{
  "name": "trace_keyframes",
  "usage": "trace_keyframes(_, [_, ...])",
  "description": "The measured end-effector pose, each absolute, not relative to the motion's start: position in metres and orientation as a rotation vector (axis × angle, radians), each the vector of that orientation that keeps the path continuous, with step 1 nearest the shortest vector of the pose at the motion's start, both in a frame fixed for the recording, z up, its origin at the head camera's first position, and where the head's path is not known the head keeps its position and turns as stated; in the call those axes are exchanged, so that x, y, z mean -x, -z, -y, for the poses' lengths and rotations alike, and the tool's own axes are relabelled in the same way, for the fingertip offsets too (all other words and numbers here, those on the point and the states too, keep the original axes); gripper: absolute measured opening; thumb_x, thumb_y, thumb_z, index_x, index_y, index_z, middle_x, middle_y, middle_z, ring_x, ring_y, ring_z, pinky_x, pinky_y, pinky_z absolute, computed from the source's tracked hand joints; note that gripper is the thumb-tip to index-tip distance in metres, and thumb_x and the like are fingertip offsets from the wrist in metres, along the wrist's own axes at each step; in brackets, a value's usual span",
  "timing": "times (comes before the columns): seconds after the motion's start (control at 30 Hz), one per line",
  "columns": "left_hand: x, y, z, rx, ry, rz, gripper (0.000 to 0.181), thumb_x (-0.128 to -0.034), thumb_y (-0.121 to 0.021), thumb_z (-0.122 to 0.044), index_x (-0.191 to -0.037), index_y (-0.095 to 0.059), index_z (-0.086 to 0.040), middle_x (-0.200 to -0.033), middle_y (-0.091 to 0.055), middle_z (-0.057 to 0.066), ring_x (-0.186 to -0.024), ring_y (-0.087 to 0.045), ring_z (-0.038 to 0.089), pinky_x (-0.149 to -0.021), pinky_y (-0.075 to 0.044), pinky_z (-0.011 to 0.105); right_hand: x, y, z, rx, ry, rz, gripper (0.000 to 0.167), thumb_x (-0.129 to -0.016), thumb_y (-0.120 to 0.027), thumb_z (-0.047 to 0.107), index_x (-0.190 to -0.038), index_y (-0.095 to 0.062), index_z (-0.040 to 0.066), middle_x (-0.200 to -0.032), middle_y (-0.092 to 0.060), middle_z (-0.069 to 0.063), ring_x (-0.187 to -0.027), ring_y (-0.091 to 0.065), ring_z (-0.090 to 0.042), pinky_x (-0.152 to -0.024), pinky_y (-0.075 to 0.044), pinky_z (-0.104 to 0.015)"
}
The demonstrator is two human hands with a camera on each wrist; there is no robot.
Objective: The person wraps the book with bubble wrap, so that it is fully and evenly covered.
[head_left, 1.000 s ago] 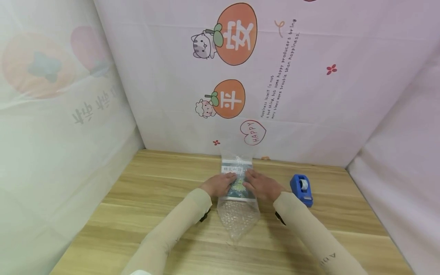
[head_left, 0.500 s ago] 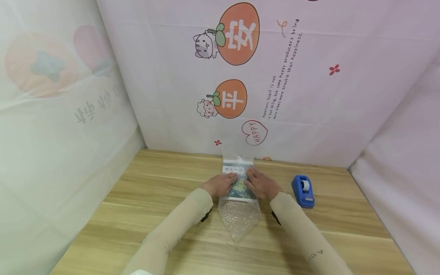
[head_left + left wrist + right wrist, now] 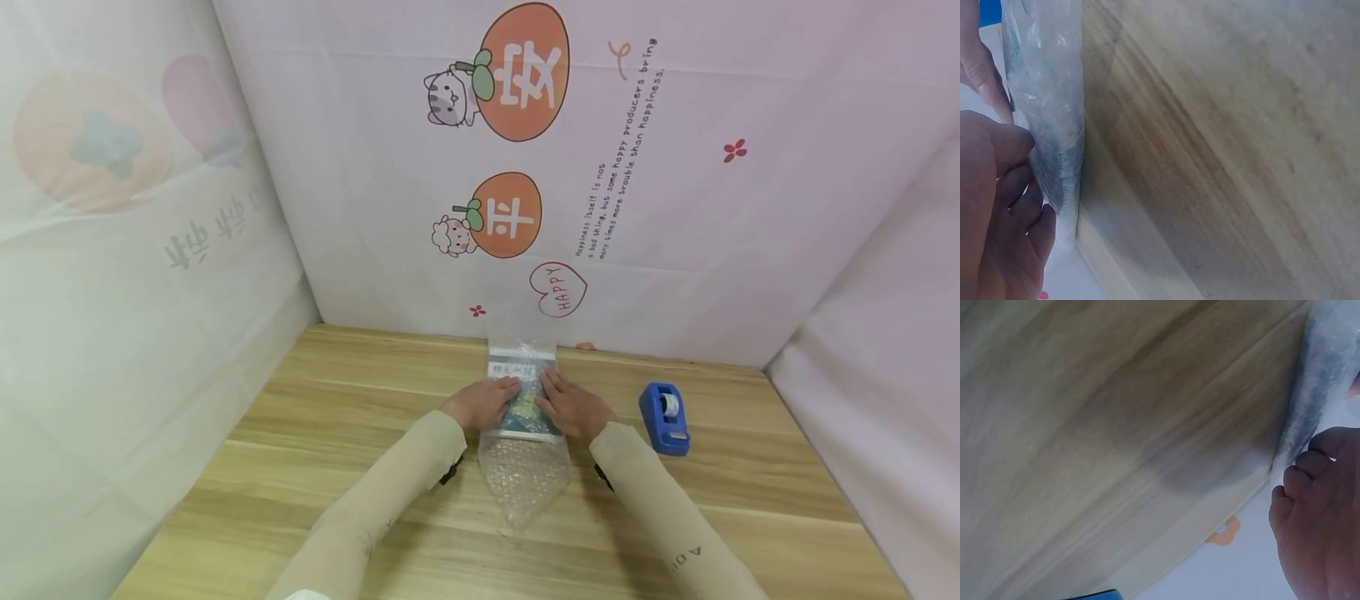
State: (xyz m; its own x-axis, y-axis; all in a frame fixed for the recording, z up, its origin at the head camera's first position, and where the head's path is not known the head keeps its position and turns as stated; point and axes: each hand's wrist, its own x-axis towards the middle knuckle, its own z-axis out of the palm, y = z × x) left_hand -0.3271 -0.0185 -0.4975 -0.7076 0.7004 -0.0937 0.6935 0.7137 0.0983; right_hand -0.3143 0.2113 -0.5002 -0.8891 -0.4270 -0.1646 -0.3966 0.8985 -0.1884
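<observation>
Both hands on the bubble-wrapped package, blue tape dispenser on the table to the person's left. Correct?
Side's wrong: the blue tape dispenser is on the table to the person's right, per the head view. Left hand and right hand are on the bubble-wrapped package, as stated.

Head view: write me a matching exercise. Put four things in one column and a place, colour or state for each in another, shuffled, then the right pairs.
Things
1. tape dispenser
2. bubble wrap
3. left hand
4. printed heart

Places, colours, states
A. touching the bubble wrap from its left
B. solid blue body
C. outlined in red, reading HAPPY
D. see-through, tapering to a near point

Pairs: 1-B, 2-D, 3-A, 4-C
</observation>
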Motion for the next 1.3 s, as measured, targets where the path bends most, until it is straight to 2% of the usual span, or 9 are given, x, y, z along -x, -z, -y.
trace_keyframes(0.27, [0.334, 0.500, 0.019, -1.153, -0.083, -2.779, 0.054, -0.1115, -0.049, -0.019, -0.163, -0.039, -0.005, -0.171, -0.038, 0.008, -0.158, -0.039, 0.023, -0.131, -0.033, 0.036, 0.317, 0.505, -0.218, 0.621, 0.234, -2.843, 0.071, -0.116, -0.026, 0.046, -0.168, -0.017, -0.001, -0.177, -0.014, -0.021, -0.164, -0.018, -0.040, -0.132, -0.027, -0.056])
trace_keyframes(0.43, [0.340, 0.501, 0.024, -1.125, -0.138, -2.716, 0.056, -0.1130, -0.049, -0.023, -0.165, -0.035, -0.009, -0.174, -0.032, 0.005, -0.161, -0.034, 0.021, -0.133, -0.028, 0.035, 0.318, 0.506, -0.219, 0.612, 0.283, -2.822, 0.071, -0.116, -0.026, 0.046, -0.168, -0.014, 0.000, -0.178, -0.011, -0.020, -0.165, -0.015, -0.040, -0.133, -0.025, -0.057])
trace_keyframes(0.7, [0.341, 0.491, 0.035, -1.164, -0.228, -2.651, 0.061, -0.1112, -0.055, -0.027, -0.165, -0.034, -0.008, -0.175, -0.030, 0.008, -0.161, -0.033, 0.026, -0.134, -0.028, 0.044, 0.316, 0.505, -0.217, 0.610, 0.276, -2.802, 0.071, -0.116, -0.025, 0.046, -0.168, -0.012, -0.001, -0.178, -0.009, -0.020, -0.165, -0.013, -0.039, -0.134, -0.023, -0.056])
trace_keyframes(0.9, [0.333, 0.479, 0.043, -1.204, -0.173, -2.647, 0.063, -0.1115, -0.054, -0.030, -0.166, -0.032, -0.008, -0.175, -0.028, 0.008, -0.162, -0.031, 0.025, -0.134, -0.027, 0.042, 0.314, 0.502, -0.219, 0.634, 0.265, -2.815, 0.070, -0.116, -0.026, 0.043, -0.167, -0.014, -0.003, -0.177, -0.010, -0.023, -0.165, -0.013, -0.041, -0.133, -0.023, -0.056])
trace_keyframes(1.03, [0.326, 0.474, 0.051, -1.219, -0.099, -2.654, 0.064, -0.1122, -0.052, -0.034, -0.167, -0.029, -0.010, -0.176, -0.026, 0.007, -0.163, -0.029, 0.024, -0.134, -0.026, 0.041, 0.314, 0.502, -0.218, 0.620, 0.247, -2.811, 0.070, -0.116, -0.025, 0.045, -0.168, -0.013, -0.001, -0.178, -0.009, -0.020, -0.166, -0.013, -0.039, -0.134, -0.022, -0.055])
trace_keyframes(1.3, [0.313, 0.466, 0.064, -1.340, -0.024, -2.643, 0.068, -0.1113, -0.052, -0.037, -0.167, -0.029, -0.005, -0.176, -0.027, 0.013, -0.162, -0.031, 0.029, -0.133, -0.028, 0.044, 0.314, 0.501, -0.218, 0.629, 0.258, -2.803, 0.070, -0.116, -0.026, 0.043, -0.167, -0.014, -0.004, -0.177, -0.010, -0.023, -0.165, -0.013, -0.041, -0.134, -0.022, -0.056])
